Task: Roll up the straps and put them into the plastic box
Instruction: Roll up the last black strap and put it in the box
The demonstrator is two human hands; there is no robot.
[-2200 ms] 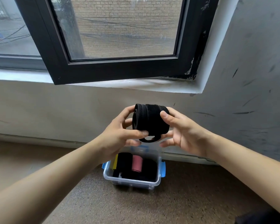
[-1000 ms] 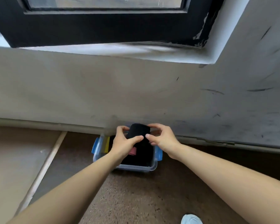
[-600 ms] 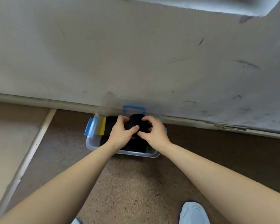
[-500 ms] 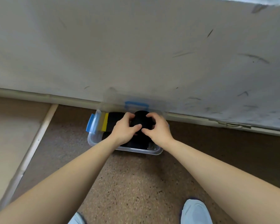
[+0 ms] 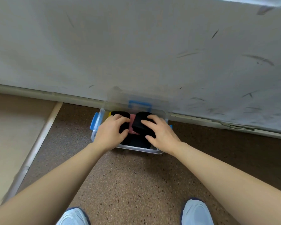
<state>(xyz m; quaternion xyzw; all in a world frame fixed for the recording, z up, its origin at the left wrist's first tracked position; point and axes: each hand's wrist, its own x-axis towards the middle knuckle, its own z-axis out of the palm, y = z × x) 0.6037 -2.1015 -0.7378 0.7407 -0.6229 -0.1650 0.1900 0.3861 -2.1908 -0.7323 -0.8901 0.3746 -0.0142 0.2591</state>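
Hands, both bare, were down inside the plastic box (image 5: 137, 149) on the floor. The right hand (image 5: 161, 133) held the rolled black strap (image 5: 140, 121), fingers laid over its top and thumb hooked on its near side. The roll sat high and leaning, not fully seated among the others. To my eye the risk lay there. If the grip let go before the roll was wedged in, the coil could spring loose and unwind, since nothing visible fastened it. The box looked crowded, so a hard push could also pop a neighbour out.

The left hand (image 5: 111, 132) curved round a second black roll (image 5: 120, 114) just beside it, fingers over, thumb tucked beneath, seemingly holding it aside to make room. A pink roll (image 5: 132, 120) showed in the gap between the two hands. Both forearms stretched long and nearly straight, palms down.

Outside the left hand's little finger sat a yellow strip (image 5: 109, 114) and a blue latch (image 5: 94, 122). Beyond the fingertips the clear lid (image 5: 136, 101) leaned on the scuffed wall (image 5: 136, 46). Back past the elbows, pale shoes (image 5: 196, 211) stood on speckled floor (image 5: 128, 179).
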